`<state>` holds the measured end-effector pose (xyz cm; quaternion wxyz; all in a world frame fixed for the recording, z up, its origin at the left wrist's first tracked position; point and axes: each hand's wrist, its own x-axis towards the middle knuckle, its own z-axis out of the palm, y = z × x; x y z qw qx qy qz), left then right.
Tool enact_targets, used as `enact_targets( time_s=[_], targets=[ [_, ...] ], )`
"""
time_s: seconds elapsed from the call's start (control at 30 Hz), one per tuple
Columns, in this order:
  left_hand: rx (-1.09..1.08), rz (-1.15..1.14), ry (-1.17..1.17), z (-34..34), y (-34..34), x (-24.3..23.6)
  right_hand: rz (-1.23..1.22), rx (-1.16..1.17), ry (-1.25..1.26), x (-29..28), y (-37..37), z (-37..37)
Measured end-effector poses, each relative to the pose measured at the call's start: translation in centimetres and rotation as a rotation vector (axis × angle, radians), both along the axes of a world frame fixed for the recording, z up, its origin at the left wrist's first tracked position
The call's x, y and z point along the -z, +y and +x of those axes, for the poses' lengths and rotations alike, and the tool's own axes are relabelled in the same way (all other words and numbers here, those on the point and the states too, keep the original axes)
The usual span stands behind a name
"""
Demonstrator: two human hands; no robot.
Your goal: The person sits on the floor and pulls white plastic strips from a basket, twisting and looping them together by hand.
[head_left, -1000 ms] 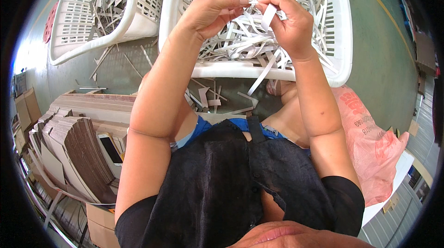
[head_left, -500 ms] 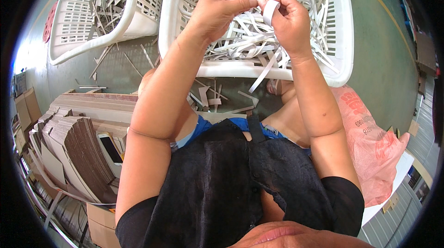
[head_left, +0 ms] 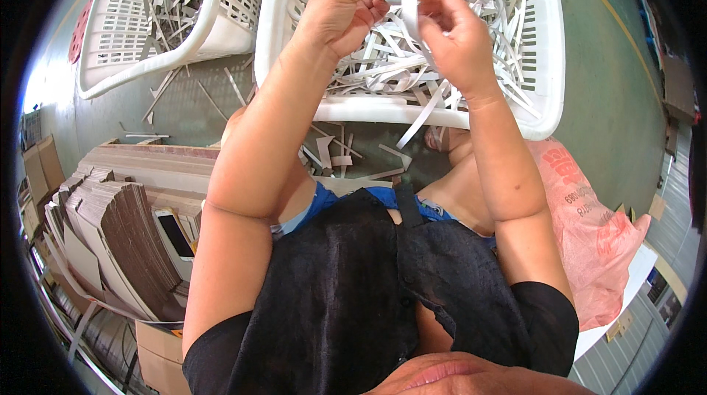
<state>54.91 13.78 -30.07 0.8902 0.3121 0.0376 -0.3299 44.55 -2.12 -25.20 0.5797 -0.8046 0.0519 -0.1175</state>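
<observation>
Above a white plastic basket (head_left: 353, 111) heaped with white paper strips (head_left: 394, 63), both my hands are raised. My right hand (head_left: 460, 37) pinches a white paper strip (head_left: 410, 12) between thumb and fingers; the strip curls up and hangs down beside the thumb. My left hand (head_left: 342, 12) is held to the left of it, its fingers bent and apart. White strips show right by the left fingertips; whether they touch is hard to see. One strip (head_left: 422, 115) droops over the basket's near rim.
A second white basket (head_left: 132, 74) with grey-white strips stands at the left. Stacked cardboard sheets (head_left: 110, 240) and a phone (head_left: 175, 233) lie by my left arm. A pink plastic bag (head_left: 582, 247) is at my right. Loose scraps (head_left: 328, 155) litter the floor before me.
My hands, whose fingertips met before, have moved apart. The left hand's fingers have spread, and the strip at my right hand now stands up longer, to the left of the thumb.
</observation>
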Motion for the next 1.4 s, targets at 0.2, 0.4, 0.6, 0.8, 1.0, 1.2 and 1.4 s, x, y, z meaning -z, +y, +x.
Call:
enact_targets(
  time_s=[0.2,0.4,0.6,0.8,1.0,1.2,1.4],
  targets=[
    [0.057,0.036,0.009,0.4,0.5,0.0,-0.355,-0.174,-0.444,-1.9,-0.9,0.3],
    [0.053,0.092,0.006,0.3,0.4,-0.4,-0.415,-0.138,-0.009,-0.1,-1.1,0.2],
    [-0.156,0.042,-0.003,2.6,2.0,-0.1,-0.356,-0.393,0.547,-0.3,-4.7,0.0],
    [-0.256,0.097,-0.027,3.7,3.2,-0.1,-0.472,0.292,0.197,-0.7,-9.8,-0.1],
    [0.075,0.016,0.015,0.2,0.3,0.5,-0.441,-0.040,-0.303,-1.4,-4.6,0.4],
    [0.109,0.067,0.006,-0.7,0.6,-2.0,-0.579,-0.182,-0.472,0.5,-1.8,1.6],
    [0.122,0.023,0.040,-0.8,0.8,-2.1,-0.671,-0.194,-0.600,0.7,-1.8,2.2]
  ],
)
